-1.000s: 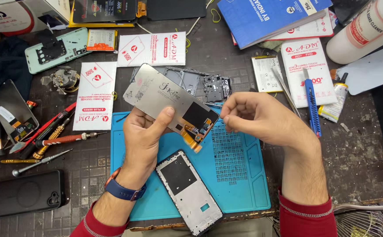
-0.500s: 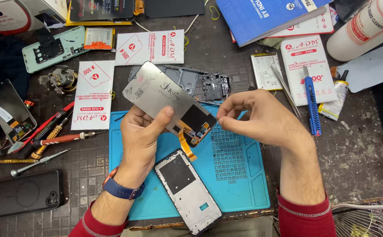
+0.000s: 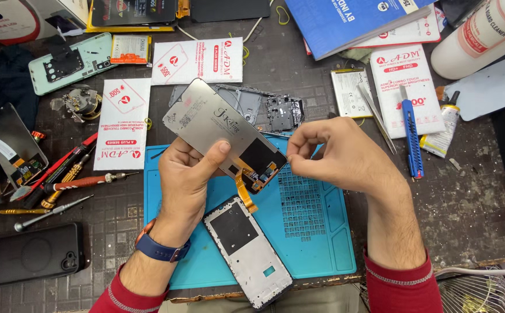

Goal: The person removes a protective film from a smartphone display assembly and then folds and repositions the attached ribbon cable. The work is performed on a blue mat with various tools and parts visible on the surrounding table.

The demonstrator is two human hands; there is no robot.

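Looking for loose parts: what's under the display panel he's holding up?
Below the display panel lie a grey inner frame and the blue mat; whatever sits directly beneath stays hidden.

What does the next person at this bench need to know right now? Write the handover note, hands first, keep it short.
Left hand: holds the grey rectangular phone display panel up, back side showing, thumb across it.
Right hand: fingers pinched at the panel's lower corner, by the black patch and the orange flex ribbon that hangs down.
Below: the empty grey phone frame lies on the blue work mat, nothing fitted in it.
Behind the panel: a dark inner phone chassis on the table.
Screwdrivers lie left of the mat, a blue utility knife to the right.
Panel is not yet in the frame.
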